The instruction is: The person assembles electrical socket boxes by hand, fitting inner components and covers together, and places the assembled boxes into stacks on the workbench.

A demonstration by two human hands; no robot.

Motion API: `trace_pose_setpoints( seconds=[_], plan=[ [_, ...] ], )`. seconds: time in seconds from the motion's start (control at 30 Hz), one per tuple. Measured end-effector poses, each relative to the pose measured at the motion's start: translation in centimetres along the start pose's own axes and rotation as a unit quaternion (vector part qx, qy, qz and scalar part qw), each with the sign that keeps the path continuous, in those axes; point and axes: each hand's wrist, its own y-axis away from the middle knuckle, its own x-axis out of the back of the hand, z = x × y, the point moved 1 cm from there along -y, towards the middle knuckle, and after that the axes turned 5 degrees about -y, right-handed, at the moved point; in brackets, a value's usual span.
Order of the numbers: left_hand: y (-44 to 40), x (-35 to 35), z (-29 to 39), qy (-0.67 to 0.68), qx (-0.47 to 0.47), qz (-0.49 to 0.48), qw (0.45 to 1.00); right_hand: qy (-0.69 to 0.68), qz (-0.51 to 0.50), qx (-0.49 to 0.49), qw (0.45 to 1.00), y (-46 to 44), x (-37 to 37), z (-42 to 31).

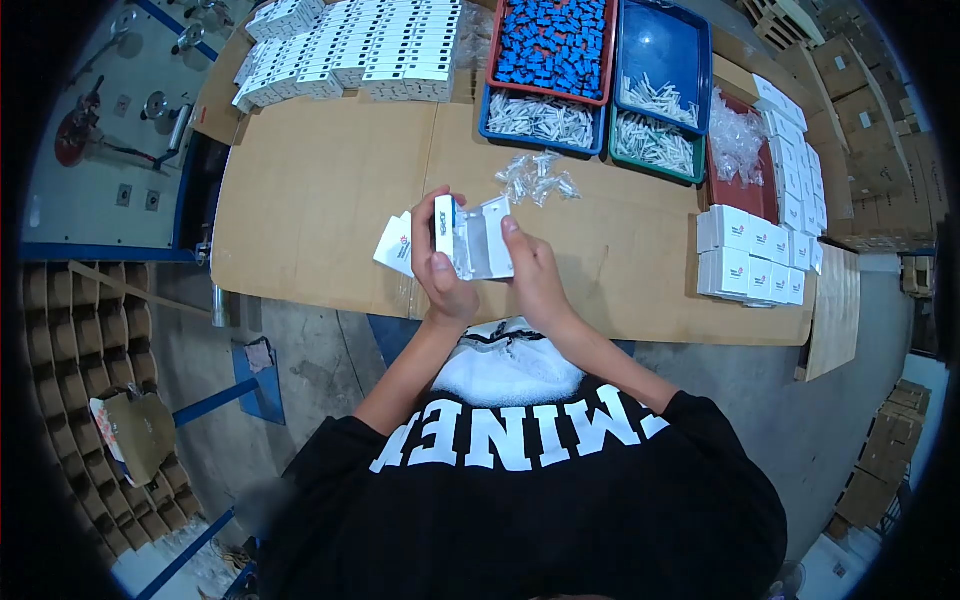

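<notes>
In front of my chest, both hands are raised over the near side of the table. My left hand is wrapped round a small white box with dark lettering and a blue edge. Against it is an opened white carton, with a greyish, shiny inside facing up. My right hand pinches the carton's right side, thumb on top. Whether the box and carton are joined, I cannot tell. Another white carton lies on the table, partly behind my left hand. Small clear plastic bags with parts lie beyond my hands.
Stacked white boxes stand at the back left. A red tray of blue parts and blue and green trays of white parts stand at the back. More white boxes are at the right. Cardboard covers the table.
</notes>
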Motion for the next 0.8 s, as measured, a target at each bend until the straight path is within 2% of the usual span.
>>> trace_pose_setpoints(
  seconds=[0.03,0.1,0.13,0.2,0.23,0.27,0.3,0.33,0.37,0.4,0.47,0.5,0.53,0.6,0.63,0.7,0.73,0.8],
  plan=[
    [-0.2,-0.3,0.1,0.052,0.036,0.013,0.998,-0.056,0.012,-0.048,0.997,-0.2,0.2,-0.1],
    [-0.8,-0.9,-0.5,0.192,0.106,0.043,0.975,-0.096,0.032,-0.07,0.992,-0.8,0.7,-0.2],
    [-1.0,-0.7,-0.8,0.192,0.106,0.044,0.975,-0.136,0.053,-0.089,0.985,-1.1,1.1,-0.2],
    [-1.4,-0.3,-1.3,0.335,0.253,0.062,0.905,-0.177,0.056,-0.097,0.978,-1.9,3.2,0.4],
    [-1.4,-0.1,-2.0,0.356,0.295,0.068,0.884,-0.078,0.073,-0.083,0.991,-2.7,5.2,2.1],
    [-1.3,0.2,-2.3,0.357,0.294,0.068,0.884,0.022,0.09,-0.069,0.993,-3.5,7.4,3.9],
    [-1.1,0.5,-2.4,0.35,0.357,0.038,0.865,0.023,0.09,-0.069,0.993,-4.2,9.9,5.8],
    [-0.7,0.9,-2.7,0.341,0.419,0.007,0.841,0.166,0.089,-0.048,0.981,-4.8,12.6,7.8],
    [-0.4,1.4,-3.3,0.361,0.443,-0.025,0.82,0.306,0.087,-0.026,0.948,-4.9,14.2,8.6],
    [0.0,1.4,-3.5,0.362,0.445,-0.026,0.819,0.306,0.089,-0.028,0.947,-4.6,14.7,8.4],
    [1.0,1.4,-3.7,0.342,0.436,-0.11,0.825,0.377,0.161,-0.028,0.912,-3.7,15.5,8.3],
    [1.2,1.5,-3.7,0.33,0.441,-0.121,0.826,0.461,0.184,0.106,0.861,-3.4,15.7,8.6],
    [1.5,1.5,-3.6,0.329,0.444,-0.119,0.825,0.461,0.182,0.103,0.862,-3.0,14.7,7.4],
    [1.8,1.1,-3.5,0.311,0.433,-0.154,0.832,0.571,0.237,0.273,0.737,-2.2,12.3,3.8],
    [2.0,1.0,-3.5,0.325,0.434,-0.161,0.825,0.571,0.238,0.272,0.737,-2.1,11.2,2.6],
    [2.5,0.6,-4.0,0.302,0.417,-0.178,0.839,0.424,0.126,0.152,0.884,-2.2,9.0,1.4],
    [2.7,0.2,-4.3,0.279,0.396,-0.192,0.854,0.424,0.129,0.153,0.883,-2.3,7.9,1.2],
    [3.0,-0.4,-4.1,0.281,0.388,-0.188,0.857,0.396,0.049,0.132,0.907,-2.5,6.1,1.1]
  ],
)
